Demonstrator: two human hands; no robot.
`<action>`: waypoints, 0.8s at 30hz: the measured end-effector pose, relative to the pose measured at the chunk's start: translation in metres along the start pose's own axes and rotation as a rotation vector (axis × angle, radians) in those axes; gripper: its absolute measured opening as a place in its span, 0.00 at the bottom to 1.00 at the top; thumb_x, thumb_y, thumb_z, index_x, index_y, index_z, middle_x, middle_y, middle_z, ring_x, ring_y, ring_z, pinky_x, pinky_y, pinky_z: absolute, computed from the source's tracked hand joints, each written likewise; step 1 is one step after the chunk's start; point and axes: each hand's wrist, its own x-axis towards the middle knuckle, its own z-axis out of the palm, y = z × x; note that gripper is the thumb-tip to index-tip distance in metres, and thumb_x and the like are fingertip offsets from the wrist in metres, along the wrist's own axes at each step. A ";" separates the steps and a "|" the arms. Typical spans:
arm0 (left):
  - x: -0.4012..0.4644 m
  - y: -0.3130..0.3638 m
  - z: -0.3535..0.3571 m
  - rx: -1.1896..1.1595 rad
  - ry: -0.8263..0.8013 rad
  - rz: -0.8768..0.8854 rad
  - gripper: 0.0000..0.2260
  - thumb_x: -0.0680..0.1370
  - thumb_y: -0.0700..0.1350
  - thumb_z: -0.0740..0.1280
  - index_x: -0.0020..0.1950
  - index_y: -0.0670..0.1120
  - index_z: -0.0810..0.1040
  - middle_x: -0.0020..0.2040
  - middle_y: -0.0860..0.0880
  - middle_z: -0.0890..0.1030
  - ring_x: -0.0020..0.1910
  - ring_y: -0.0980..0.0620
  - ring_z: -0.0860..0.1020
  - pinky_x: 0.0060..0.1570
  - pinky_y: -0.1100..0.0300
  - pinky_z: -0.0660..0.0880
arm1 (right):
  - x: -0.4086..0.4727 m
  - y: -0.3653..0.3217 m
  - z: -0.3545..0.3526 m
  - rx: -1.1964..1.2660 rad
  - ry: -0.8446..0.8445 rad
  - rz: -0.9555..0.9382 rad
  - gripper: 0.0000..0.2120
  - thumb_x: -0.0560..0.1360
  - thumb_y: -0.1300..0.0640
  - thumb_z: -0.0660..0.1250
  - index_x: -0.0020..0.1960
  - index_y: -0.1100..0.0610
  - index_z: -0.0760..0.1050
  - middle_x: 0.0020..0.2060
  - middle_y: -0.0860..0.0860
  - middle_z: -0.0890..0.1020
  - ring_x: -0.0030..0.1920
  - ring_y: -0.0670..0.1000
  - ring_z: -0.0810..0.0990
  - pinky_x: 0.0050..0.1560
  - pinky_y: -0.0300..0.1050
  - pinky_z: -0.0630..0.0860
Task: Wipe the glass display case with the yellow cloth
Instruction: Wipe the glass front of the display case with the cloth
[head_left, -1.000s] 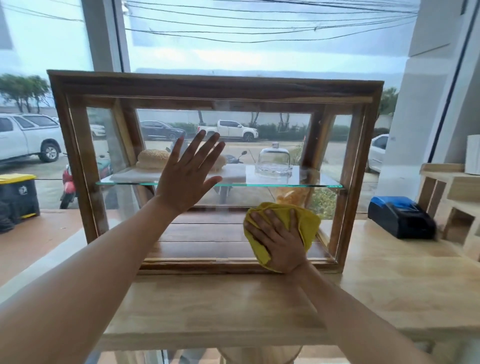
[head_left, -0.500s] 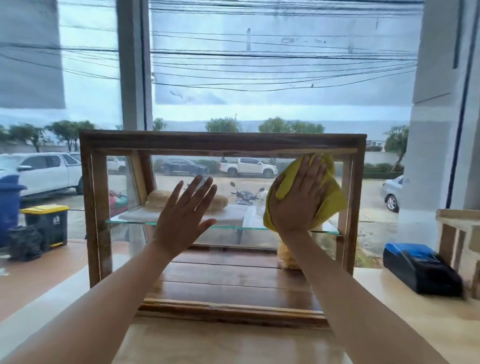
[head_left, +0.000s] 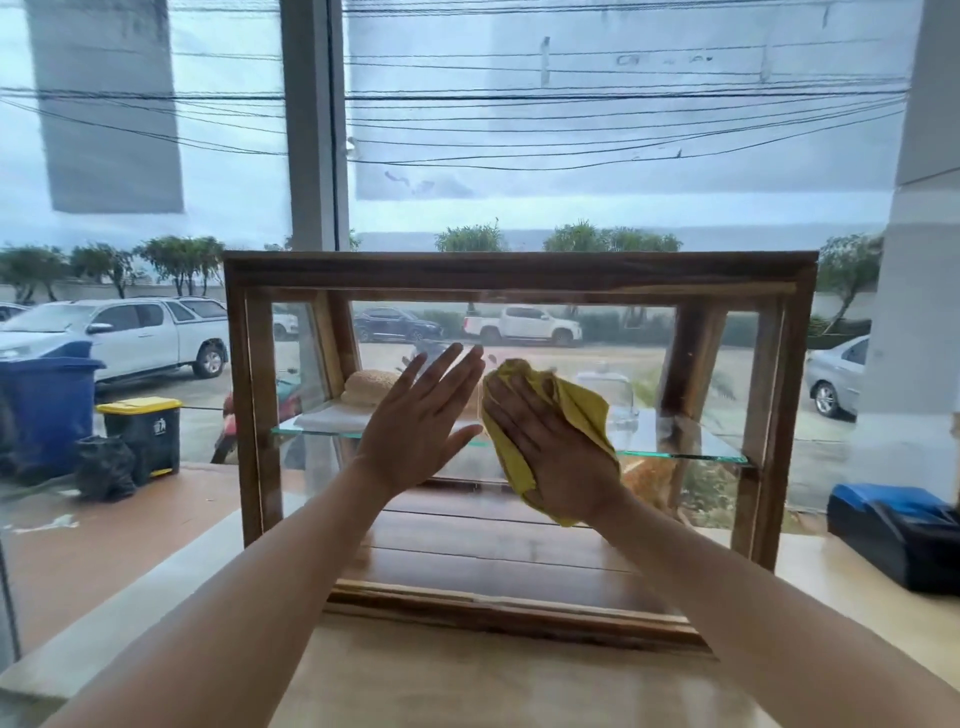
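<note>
1. The right hand (head_left: 553, 452) lies flat with its fingers spread, palm pressing the yellow cloth (head_left: 566, 410) against the front glass pane; it pins the cloth rather than closing around it.
2. The cloth bunches under the palm, with folds showing past the fingertips at 12 o'clock and a corner hanging below the wrist at 6 o'clock.
3. The left hand (head_left: 421, 423) is empty, fingers straight and together, palm laid on the same pane just beside the cloth at its 9 o'clock.
4. Both hands sit near the middle of the wooden-framed glass display case (head_left: 519, 275), level with its glass shelf (head_left: 691, 452).
5. On that shelf, at 10 o'clock from the left hand, a round sesame loaf (head_left: 371, 387) rests on a white board; a clear glass dome (head_left: 615, 397) stands at 3 o'clock from the cloth.
6. The case stands on a pale wooden counter (head_left: 467, 686), before a large window.
7. A blue-and-black device (head_left: 896, 532) sits on the counter at 3 o'clock from the case.
</note>
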 end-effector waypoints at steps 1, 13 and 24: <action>-0.001 -0.002 0.000 0.001 -0.013 0.014 0.32 0.78 0.61 0.55 0.74 0.40 0.66 0.75 0.44 0.66 0.74 0.44 0.65 0.71 0.47 0.60 | -0.018 -0.008 0.005 0.007 -0.042 -0.056 0.29 0.77 0.55 0.56 0.76 0.61 0.59 0.76 0.56 0.59 0.77 0.59 0.56 0.73 0.61 0.59; -0.005 0.001 0.003 0.064 -0.068 0.015 0.39 0.73 0.65 0.61 0.75 0.40 0.64 0.76 0.43 0.63 0.75 0.44 0.61 0.71 0.46 0.57 | -0.041 0.003 -0.010 0.195 -0.151 -0.174 0.21 0.83 0.55 0.48 0.72 0.59 0.68 0.73 0.52 0.66 0.74 0.54 0.62 0.78 0.50 0.45; -0.005 0.001 0.002 0.045 -0.058 -0.011 0.40 0.71 0.66 0.65 0.73 0.40 0.66 0.74 0.44 0.67 0.74 0.44 0.65 0.70 0.46 0.59 | 0.066 0.047 -0.037 -0.028 0.018 -0.048 0.28 0.77 0.55 0.62 0.75 0.60 0.63 0.75 0.56 0.63 0.75 0.59 0.61 0.75 0.61 0.54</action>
